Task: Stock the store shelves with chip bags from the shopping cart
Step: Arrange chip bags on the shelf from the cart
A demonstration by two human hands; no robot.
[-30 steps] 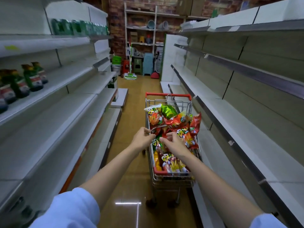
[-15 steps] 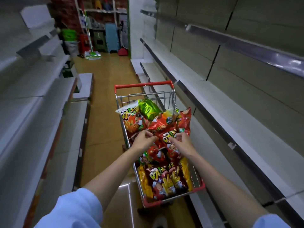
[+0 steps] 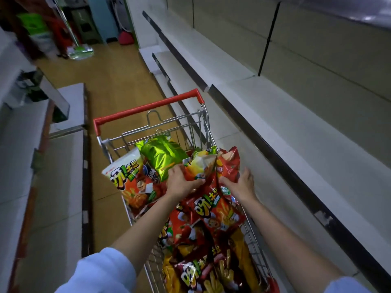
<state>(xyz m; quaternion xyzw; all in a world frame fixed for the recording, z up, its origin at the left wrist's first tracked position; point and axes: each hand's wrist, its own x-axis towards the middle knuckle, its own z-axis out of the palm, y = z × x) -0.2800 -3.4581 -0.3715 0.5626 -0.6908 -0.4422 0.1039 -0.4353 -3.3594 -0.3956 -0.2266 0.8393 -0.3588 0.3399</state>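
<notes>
Nearest, two pale blue sleeves reach over a wire shopping cart with a red handle, whose long axis runs away from the person, handle at the far end, along the aisle. Red glossy chip bags printed with fries lie heaped in its basket, mostly lengthwise. Over the middle of the heap, the left hand has its fingers curled round the lower edge of a yellow-and-orange chip bag, which stands tilted, top pointing away. The right hand grips a red crinkled chip bag just beside it, thumb on the front. Beyond lie a metallic green chip bag and a white-and-orange chip bag. Pale empty shelves flank the cart's right side.
</notes>
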